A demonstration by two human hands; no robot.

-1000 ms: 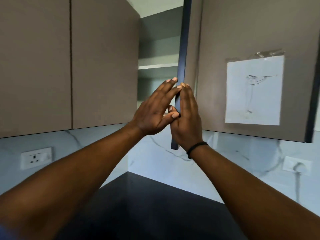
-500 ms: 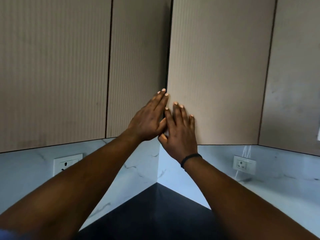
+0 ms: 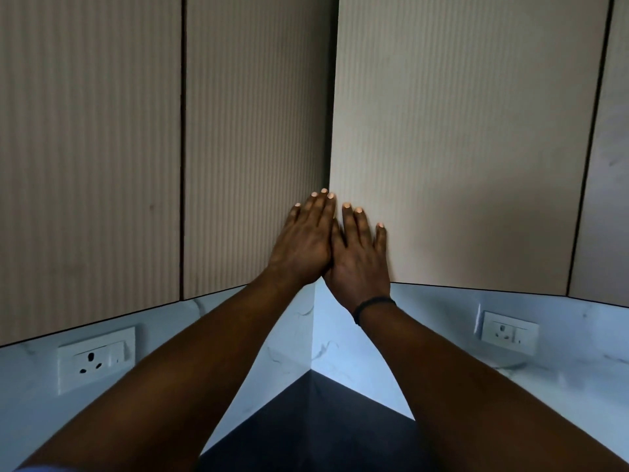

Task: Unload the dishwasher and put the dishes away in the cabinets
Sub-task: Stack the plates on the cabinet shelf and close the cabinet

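Two beige ribbed cabinet doors meet in the corner above the counter. My left hand [image 3: 304,243] lies flat on the lower corner of the left corner door [image 3: 252,131], fingers stretched upward. My right hand [image 3: 359,253], with a black band on the wrist, lies flat on the lower left of the right corner door [image 3: 459,131]. The two hands touch side by side at the seam, and neither holds anything. Both doors look closed. No dishes or dishwasher are in view.
A dark countertop [image 3: 313,424] runs into the corner below. The marble backsplash carries a white socket at the left [image 3: 95,359] and another at the right [image 3: 509,332]. More closed cabinet doors flank both sides.
The open corner cabinet door swung closed, hiding the shelves. Both hands went from holding its edge to pressing flat on the door fronts, sliding closer together.
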